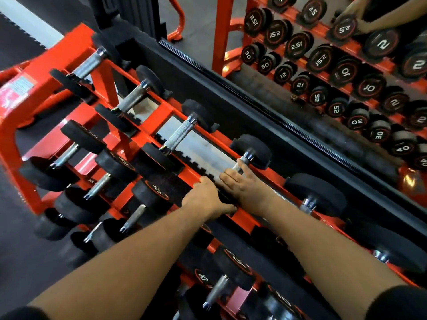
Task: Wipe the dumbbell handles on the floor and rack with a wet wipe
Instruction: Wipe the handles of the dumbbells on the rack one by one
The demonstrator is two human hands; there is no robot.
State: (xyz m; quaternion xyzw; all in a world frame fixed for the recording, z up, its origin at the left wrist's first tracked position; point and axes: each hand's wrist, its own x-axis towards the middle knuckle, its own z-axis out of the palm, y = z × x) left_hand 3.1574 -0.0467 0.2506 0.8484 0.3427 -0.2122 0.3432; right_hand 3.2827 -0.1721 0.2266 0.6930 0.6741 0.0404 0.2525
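A: What writing can you read?

B: White numbers on the black round dumbbell ends reflected in the wall mirror (346, 72), reversed: 2.5, 12.5, 10, 15, 20, 25, 30, 40. On the real orange steel three-tier dumbbell rack (147, 125), one lower black-ended dumbbell (220, 277) shows "25". A red and white sticker (17, 88) on the rack's end is too blurred to read.

A: And the hands?

B: The right hand (242, 184) lies on the knurled chrome handle (240, 166) of a top-tier dumbbell, fingers straight and slightly spread over it. Whether a wet wipe sits under the palm, I cannot tell. The left hand (206, 199) curls its fingers over the rack's orange front rail (187, 167), just beside the right hand, thumb near the black dumbbell end below.

A: What does the rack hold?

B: Black-ended dumbbells with chrome handles on all three tiers, lying crosswise on the rails. The nearest top-tier neighbour's handle (179, 136) is bare, to the left of the hands.
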